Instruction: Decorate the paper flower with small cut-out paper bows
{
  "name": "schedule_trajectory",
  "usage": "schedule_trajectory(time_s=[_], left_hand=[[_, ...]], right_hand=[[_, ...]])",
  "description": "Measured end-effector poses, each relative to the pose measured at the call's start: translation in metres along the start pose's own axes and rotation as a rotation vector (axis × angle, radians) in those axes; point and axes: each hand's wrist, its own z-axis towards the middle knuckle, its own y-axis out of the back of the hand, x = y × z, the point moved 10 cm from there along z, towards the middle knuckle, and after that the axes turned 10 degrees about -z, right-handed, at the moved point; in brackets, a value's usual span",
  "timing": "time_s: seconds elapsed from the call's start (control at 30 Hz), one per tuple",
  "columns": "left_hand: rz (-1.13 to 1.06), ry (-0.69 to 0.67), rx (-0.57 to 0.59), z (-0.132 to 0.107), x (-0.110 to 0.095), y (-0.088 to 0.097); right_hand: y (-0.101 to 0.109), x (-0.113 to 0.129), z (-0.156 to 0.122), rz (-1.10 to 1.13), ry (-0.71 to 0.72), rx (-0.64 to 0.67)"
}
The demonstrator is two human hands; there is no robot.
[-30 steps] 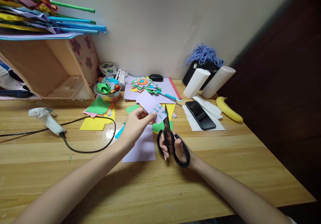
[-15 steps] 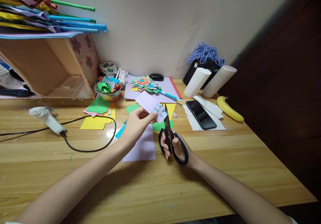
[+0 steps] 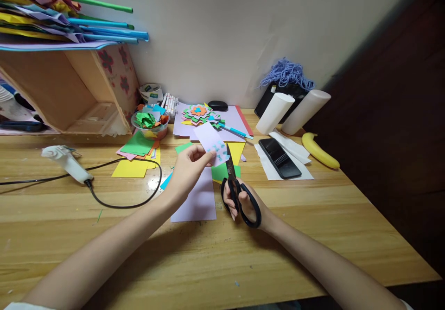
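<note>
A small lilac piece of paper [image 3: 208,136] with blue-green marks at its lower end is pinched between the thumb and fingers of my left hand [image 3: 192,164]. My right hand [image 3: 248,203] grips black-handled scissors [image 3: 232,180], with thumb and fingers through the loops. Their dark blades point up and away, right at the paper's right edge. Whether the blades have paper between them I cannot make out. Beneath my hands, a larger lilac sheet [image 3: 194,203] lies on the wooden table [image 3: 174,263], with green paper [image 3: 227,173] and yellow paper [image 3: 237,151] beside it.
Layered paper flowers [image 3: 200,115] lie at the back near a blue pen [image 3: 236,131]. To the right are a phone [image 3: 281,158], a banana [image 3: 320,150] and white rolls [image 3: 275,113]. A corded glue gun [image 3: 66,164], a bowl of scraps [image 3: 150,124] and a cardboard box [image 3: 120,87] stand left.
My left hand has turned the marked lilac paper, so its top end now leans less to the left and its marked end has shifted slightly left. The scissors have barely moved.
</note>
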Motion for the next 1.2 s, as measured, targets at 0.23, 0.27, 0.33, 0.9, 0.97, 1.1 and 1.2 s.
schedule_trajectory(time_s=[0.23, 0.27, 0.33, 0.9, 0.97, 1.1, 1.2], left_hand=[[0.020, -0.067, -0.030, 0.001, -0.008, 0.005], [0.021, -0.069, -0.035, 0.001, -0.008, 0.005], [0.020, -0.075, -0.035, 0.000, -0.010, 0.005], [0.000, -0.125, -0.015, 0.001, -0.017, 0.004], [0.003, -0.116, -0.024, 0.001, -0.017, 0.005], [-0.007, -0.093, -0.026, 0.002, -0.014, 0.006], [-0.011, -0.085, -0.023, 0.003, -0.013, 0.007]], right_hand=[[-0.008, -0.002, 0.001, 0.110, -0.076, 0.048], [-0.008, -0.003, 0.000, 0.099, -0.076, 0.056], [-0.008, -0.006, -0.001, 0.053, -0.065, 0.067], [-0.011, -0.005, -0.007, -0.174, -0.060, 0.134], [-0.012, -0.004, -0.008, -0.194, -0.071, 0.150], [-0.015, -0.002, -0.008, -0.208, -0.086, 0.180], [-0.014, -0.003, -0.008, -0.220, -0.088, 0.185]])
